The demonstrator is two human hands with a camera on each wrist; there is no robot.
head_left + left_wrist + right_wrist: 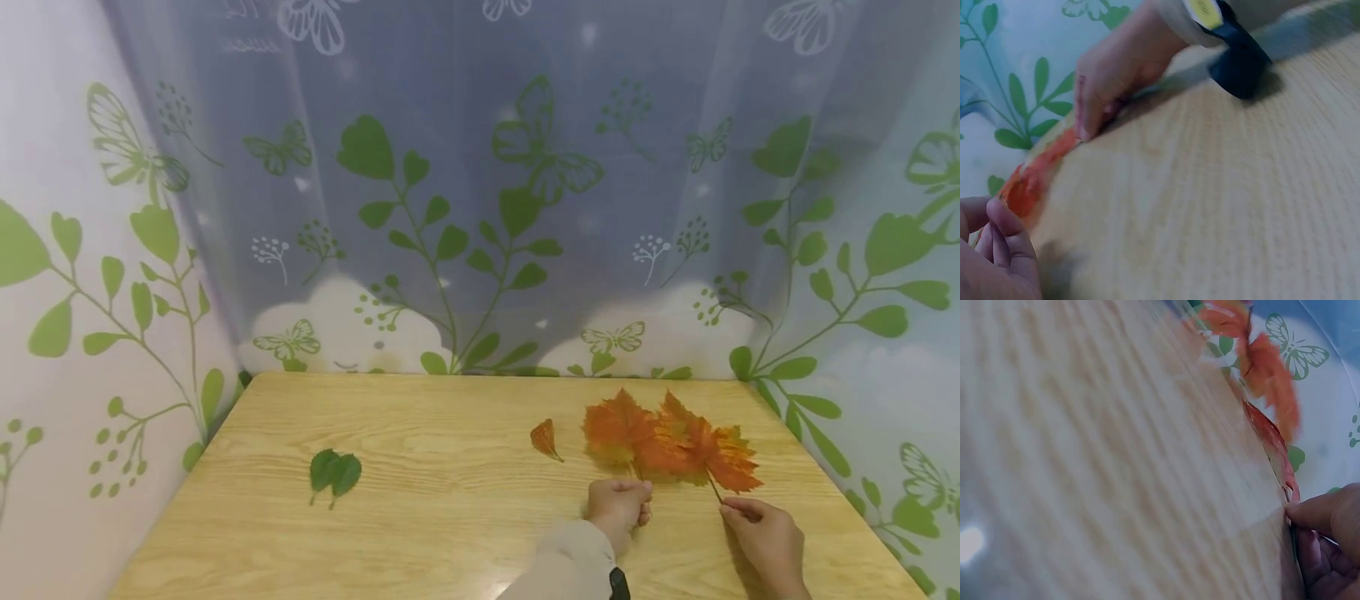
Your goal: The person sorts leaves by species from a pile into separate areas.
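Orange maple leaves (618,427) overlap one another on the right side of the table in the head view, with green-yellow patches at their edges. My left hand (618,507) pinches a leaf stem below the left leaf, also at the lower left in the left wrist view. To its right, my right hand (768,537) pinches a thin dark stem between thumb and forefinger, beneath the rightmost leaf (731,458). The right wrist view shows orange leaf edges (1266,434) rising from my right fingertips (1297,512); these leaves look blurred there.
A small orange-brown fan-shaped leaf (543,437) lies left of the maple leaves. Two green leaves (335,473) lie side by side further left on the wood-grain table (420,533). Printed curtains (465,208) with plants and butterflies stand behind and at both sides.
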